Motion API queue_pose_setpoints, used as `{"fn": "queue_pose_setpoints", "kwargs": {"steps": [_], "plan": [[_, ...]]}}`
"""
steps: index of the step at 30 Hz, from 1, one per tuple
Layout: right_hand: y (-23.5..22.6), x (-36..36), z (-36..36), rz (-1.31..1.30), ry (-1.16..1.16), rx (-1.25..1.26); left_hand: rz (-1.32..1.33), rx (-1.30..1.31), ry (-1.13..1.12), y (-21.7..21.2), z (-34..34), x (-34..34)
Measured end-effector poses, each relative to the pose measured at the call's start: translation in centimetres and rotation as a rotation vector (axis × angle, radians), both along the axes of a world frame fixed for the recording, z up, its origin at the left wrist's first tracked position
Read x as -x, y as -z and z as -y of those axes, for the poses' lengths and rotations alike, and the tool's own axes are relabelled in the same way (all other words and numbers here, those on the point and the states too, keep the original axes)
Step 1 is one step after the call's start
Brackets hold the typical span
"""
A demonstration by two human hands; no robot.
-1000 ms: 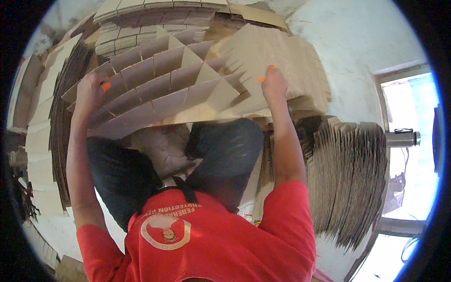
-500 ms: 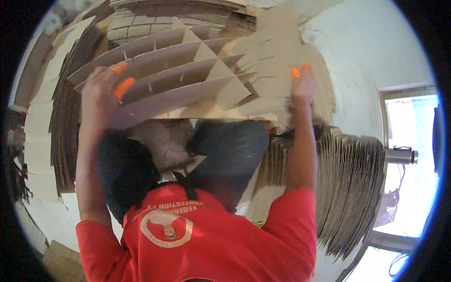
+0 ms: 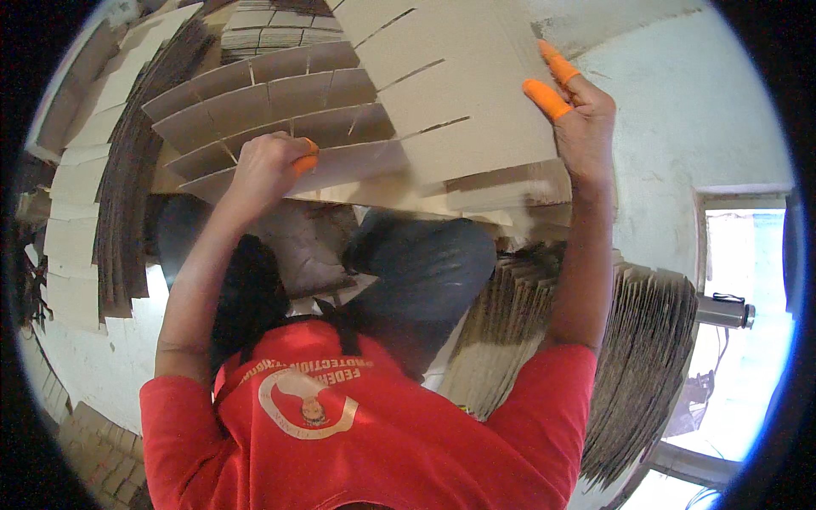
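Several upright cardboard strips [image 3: 306,98] stand in a row, one behind another, in front of my knees. My left hand [image 3: 268,170], with an orange finger cover, is closed at the top edge of the nearest strips. On the right, my right hand [image 3: 586,123] holds a wide slotted cardboard sheet [image 3: 489,93] by its right edge, with orange covers on thumb and finger. The sheet is tilted, its slots pointing left toward the strips, and its left edge meets their right ends. Whatever lies behind the sheet is hidden.
A tall stack of cardboard [image 3: 119,161] stands at the left, and more slotted stacks [image 3: 280,34] at the back. Beside my right leg is a fanned pile of cardboard sheets [image 3: 637,365]. A pale wall [image 3: 671,110] and a metal flask [image 3: 724,311] are on the right.
My right hand has taken the slotted sheet and raised its right side. My left hand has moved right and nearer, onto the closest strips. The cross strip seen before no longer shows.
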State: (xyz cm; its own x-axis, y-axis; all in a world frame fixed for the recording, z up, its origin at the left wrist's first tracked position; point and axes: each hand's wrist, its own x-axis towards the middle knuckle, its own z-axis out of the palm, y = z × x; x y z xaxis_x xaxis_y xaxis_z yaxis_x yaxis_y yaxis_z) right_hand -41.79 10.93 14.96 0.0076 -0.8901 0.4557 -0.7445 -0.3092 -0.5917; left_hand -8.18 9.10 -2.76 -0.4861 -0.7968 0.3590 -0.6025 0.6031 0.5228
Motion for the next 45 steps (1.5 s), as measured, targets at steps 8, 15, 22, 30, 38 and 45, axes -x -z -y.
{"fn": "queue_pose_setpoints", "kwargs": {"steps": [8, 15, 22, 30, 38, 45], "plan": [[2.2, -2.4, 1.0, -0.266, 0.005, -0.047, -0.008, 0.012, -0.020, 0.1, -0.1, 0.0], [3.2, -3.4, 1.7, -0.234, -0.047, -0.039, -0.004, -0.028, -0.026, 0.3, -0.3, -0.1], [3.6, -3.8, 1.3, -0.197, -0.092, -0.123, -0.040, 0.134, -0.010, -1.2, 1.4, -0.4], [2.8, -4.0, 3.5, -0.437, -0.250, -0.026, 0.233, 0.260, -0.335, -3.0, 14.6, -2.8], [2.3, -4.5, 5.7, -0.477, -0.461, -0.095, 0.325, 0.000, -0.369, -1.2, 17.2, -1.9], [7.8, -5.1, 5.2, -0.400, -0.473, -0.072, 0.123, 0.051, -0.402, -0.5, 16.7, -1.5]]}}
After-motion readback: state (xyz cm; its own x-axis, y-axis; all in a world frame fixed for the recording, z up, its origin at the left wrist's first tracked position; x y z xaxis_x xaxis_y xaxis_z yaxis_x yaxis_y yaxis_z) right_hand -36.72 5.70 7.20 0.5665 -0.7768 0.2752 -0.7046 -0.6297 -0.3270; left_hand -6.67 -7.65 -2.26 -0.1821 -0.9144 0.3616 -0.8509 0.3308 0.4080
